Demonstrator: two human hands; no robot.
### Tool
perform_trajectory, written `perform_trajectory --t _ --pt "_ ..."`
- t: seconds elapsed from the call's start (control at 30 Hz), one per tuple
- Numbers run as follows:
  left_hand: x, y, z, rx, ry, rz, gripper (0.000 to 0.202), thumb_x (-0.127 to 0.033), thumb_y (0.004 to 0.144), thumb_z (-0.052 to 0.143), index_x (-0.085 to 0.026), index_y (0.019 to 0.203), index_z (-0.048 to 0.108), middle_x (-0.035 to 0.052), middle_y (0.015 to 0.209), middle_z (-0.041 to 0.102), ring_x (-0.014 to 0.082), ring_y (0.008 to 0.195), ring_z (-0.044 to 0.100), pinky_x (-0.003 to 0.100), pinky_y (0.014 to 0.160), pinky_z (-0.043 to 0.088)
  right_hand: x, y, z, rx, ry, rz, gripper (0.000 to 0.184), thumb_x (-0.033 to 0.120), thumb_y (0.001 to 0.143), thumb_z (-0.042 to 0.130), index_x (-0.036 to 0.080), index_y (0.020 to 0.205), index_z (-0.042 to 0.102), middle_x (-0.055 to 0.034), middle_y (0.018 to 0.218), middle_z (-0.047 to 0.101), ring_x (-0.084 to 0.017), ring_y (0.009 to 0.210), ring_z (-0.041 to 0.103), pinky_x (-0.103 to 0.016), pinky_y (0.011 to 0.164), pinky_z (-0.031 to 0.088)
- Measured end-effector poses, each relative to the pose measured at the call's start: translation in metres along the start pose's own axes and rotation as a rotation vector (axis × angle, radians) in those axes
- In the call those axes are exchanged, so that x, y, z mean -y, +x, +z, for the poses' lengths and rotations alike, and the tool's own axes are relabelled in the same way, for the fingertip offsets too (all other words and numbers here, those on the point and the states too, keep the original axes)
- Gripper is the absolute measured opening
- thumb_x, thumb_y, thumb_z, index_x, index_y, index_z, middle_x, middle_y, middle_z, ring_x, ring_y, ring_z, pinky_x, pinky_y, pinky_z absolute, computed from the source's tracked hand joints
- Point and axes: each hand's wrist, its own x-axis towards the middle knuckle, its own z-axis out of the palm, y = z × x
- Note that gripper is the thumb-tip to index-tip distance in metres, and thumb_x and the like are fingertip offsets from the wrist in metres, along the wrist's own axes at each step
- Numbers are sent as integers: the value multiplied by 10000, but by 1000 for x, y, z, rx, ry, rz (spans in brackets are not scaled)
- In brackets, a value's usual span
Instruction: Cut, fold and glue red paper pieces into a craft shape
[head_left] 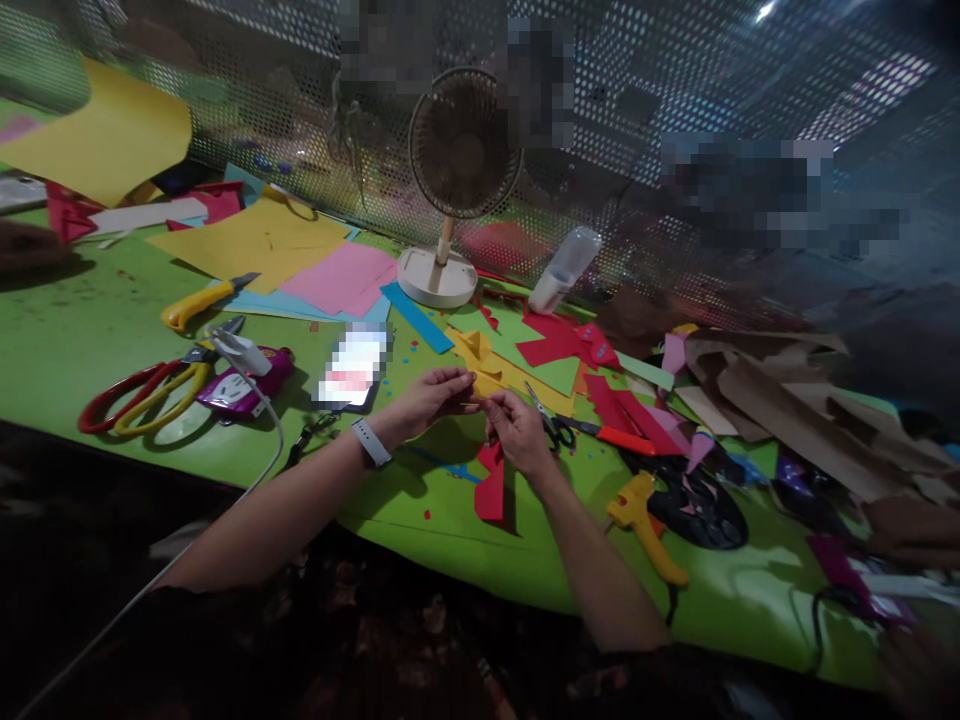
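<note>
Above the green table, my left hand, with a pale watch band on its wrist, is closed in a pinch. My right hand pinches close beside it, fingertips almost meeting. Between them is a small yellow paper piece, partly hidden by my fingers. Just beyond lie folded yellow paper and red paper cutouts. Small dark-handled scissors rest right of my right hand. Below it is a red paper strip.
A fan and a tilted clear bottle stand at the back. Left are large scissors, a yellow-handled cutter and a phone near a white cable. A yellow glue gun and brown paper lie right. Another person's hand is far left.
</note>
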Motion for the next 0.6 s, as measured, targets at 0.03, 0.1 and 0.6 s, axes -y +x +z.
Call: perform_trajectory --t 0.03,0.1,0.6 --pt "1 0 1 -8 -10 2 176 -229 741 764 -126 812 641 -2 719 648 105 676 647 256 717 555 1 0 0 -13 -20 4 333 549 870 548 220 846 594 56 509 524 -118 414 523 -239 416 432" --pt "3 -1 3 -12 -18 -2 155 -205 754 751 -120 824 643 13 740 666 117 691 660 278 743 560 3 0 1 -34 -48 17 345 562 869 539 222 826 579 56 509 517 -120 407 514 -242 408 421" --pt "6 2 6 -103 -95 -98 132 -279 803 674 -151 835 666 49 674 687 158 609 655 307 681 580 0 3 6 -101 -53 94 362 542 833 575 192 740 580 52 507 490 -89 412 392 -221 408 298"
